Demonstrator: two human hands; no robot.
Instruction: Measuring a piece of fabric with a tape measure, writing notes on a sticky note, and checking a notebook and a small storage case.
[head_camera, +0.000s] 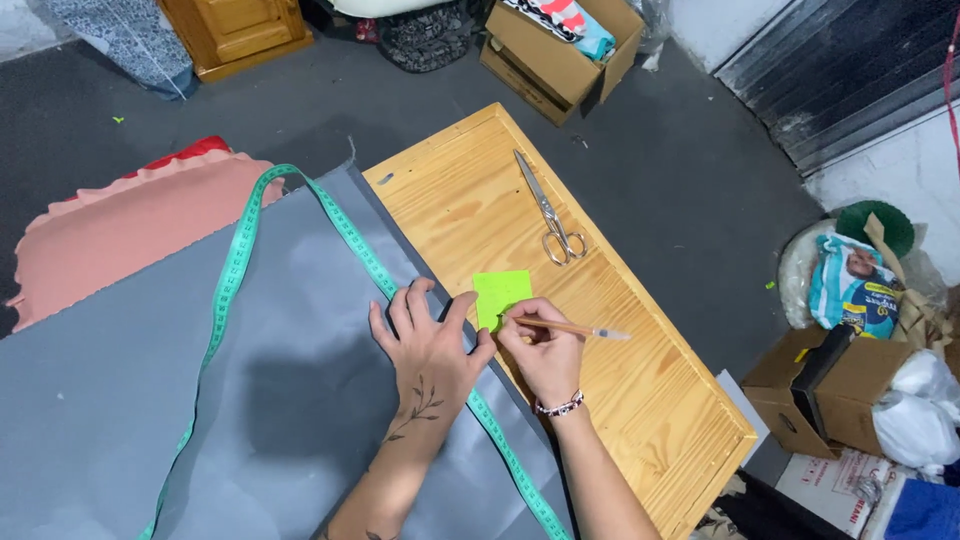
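Observation:
My left hand (425, 340) lies flat, fingers spread, on the grey fabric (150, 400) and on the green measuring tape (350, 235) that runs along the fabric's edge. My right hand (545, 355) grips a thin pen (575, 329), its tip at the lower left of a bright green paper note (502, 292). The note rests on the pale wooden board (640, 380), right beside the fabric's edge. The two hands touch at the thumbs.
Metal scissors (550, 215) lie on the board beyond the note. A pink scalloped cloth (120, 230) sits left of the fabric. Cardboard boxes (560, 50) stand at the top and right (830, 390), with bags and packages around, on a dark floor.

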